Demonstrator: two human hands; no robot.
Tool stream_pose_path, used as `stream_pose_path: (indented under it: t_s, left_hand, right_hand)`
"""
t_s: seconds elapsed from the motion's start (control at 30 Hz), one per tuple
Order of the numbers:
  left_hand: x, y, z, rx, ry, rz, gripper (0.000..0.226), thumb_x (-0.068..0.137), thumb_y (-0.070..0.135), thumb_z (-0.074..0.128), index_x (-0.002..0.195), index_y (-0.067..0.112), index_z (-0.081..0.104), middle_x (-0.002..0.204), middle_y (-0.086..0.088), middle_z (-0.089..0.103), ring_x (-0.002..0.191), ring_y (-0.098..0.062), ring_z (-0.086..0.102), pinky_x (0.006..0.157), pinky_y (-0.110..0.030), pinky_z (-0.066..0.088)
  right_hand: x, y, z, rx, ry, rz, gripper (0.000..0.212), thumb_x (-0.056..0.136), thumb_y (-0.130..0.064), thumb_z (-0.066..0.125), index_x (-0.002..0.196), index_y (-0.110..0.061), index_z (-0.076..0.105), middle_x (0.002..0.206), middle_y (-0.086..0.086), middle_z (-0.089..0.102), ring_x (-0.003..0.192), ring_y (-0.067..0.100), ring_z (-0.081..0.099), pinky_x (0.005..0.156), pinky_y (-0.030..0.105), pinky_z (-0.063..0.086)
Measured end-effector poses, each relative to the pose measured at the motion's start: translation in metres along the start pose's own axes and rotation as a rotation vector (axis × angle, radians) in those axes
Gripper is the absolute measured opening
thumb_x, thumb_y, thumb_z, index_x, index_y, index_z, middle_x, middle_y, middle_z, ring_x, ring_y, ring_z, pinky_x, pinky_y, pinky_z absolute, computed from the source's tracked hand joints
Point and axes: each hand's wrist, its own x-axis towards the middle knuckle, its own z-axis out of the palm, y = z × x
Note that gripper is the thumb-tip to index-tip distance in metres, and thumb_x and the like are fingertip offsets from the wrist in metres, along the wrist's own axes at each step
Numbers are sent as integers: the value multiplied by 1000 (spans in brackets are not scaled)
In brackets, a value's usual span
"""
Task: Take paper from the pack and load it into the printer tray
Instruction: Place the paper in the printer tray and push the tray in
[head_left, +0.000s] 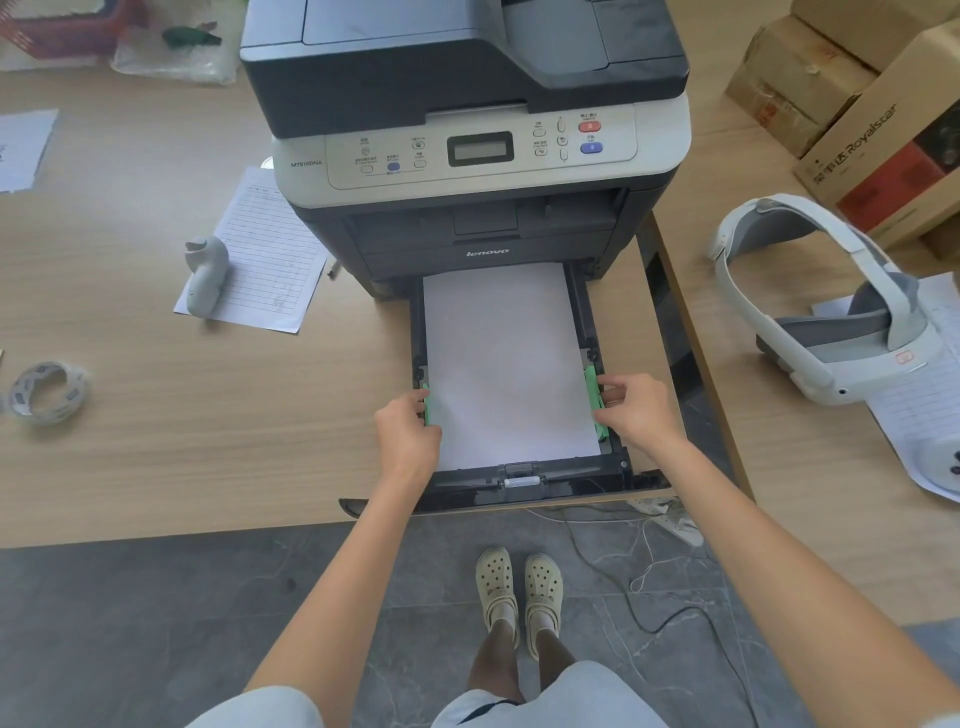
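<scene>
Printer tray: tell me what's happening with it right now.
A person stands at the printer with its paper tray pulled out toward them. A stack of white paper already lies flat in the tray. The left hand is on the green side guide at the paper's left edge, and the right hand is on the matching green guide at the right edge. The tray is not yet pushed back in.
</scene>
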Motion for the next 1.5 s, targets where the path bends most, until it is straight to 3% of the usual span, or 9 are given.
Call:
stream_pose_path:
  t_s: [0.27,0.5,0.67,0.83,1.0,1.27,1.5]
  left_hand:
    - [7,-1,-1,43,-15,-41,53,73,-15,54,121,5,59,115,-17,66,96,-32,65,82,-41,56]
    - [11,-2,-1,107,-8,-86,51,76,-4,61,123,14,59,113,-6,69,102,-25,63,87,-34,47]
    - [9,-2,4,72,40,-139,46,74,-1,66,117,17,63,110,-2,70,96,-22,66,76,-24,40]
    - [8,1,7,83,95,-149,48,72,-4,65,115,18,65,108,-1,71,96,-22,66,84,-28,47]
    - [11,-4,4,54,79,-125,48,69,-7,65,113,15,66,105,-5,72,90,-24,68,82,-33,53]
    - [9,2,9,111,113,-123,43,72,-5,66,109,16,66,103,-3,72,96,-24,64,76,-28,47]
    - [10,1,-11,9,-45,-64,50,72,-15,59,116,7,62,111,-12,67,93,-25,63,73,-29,53]
  right_hand:
    - [0,2,5,22,18,3,54,77,3,68,128,-4,52,119,19,63,105,30,61,79,27,47]
    - [0,3,6,15,43,15,56,74,-1,71,127,-8,55,116,19,65,101,29,63,85,37,53]
    - [-2,1,9,-39,91,-3,57,71,-4,73,125,-8,56,114,18,66,99,29,63,87,36,52]
    - [-1,-1,14,-77,108,-15,55,71,-3,73,124,-8,58,110,17,68,97,29,63,82,37,54]
    - [2,3,10,-59,88,4,58,70,-6,74,125,-10,57,114,16,66,99,28,63,86,39,54]
    - [3,1,15,-124,115,-15,58,70,-6,74,125,-7,57,107,16,68,97,29,62,85,40,54]
    - [0,0,1,-103,18,-54,53,76,-7,70,126,-3,55,119,17,63,105,28,61,83,29,48]
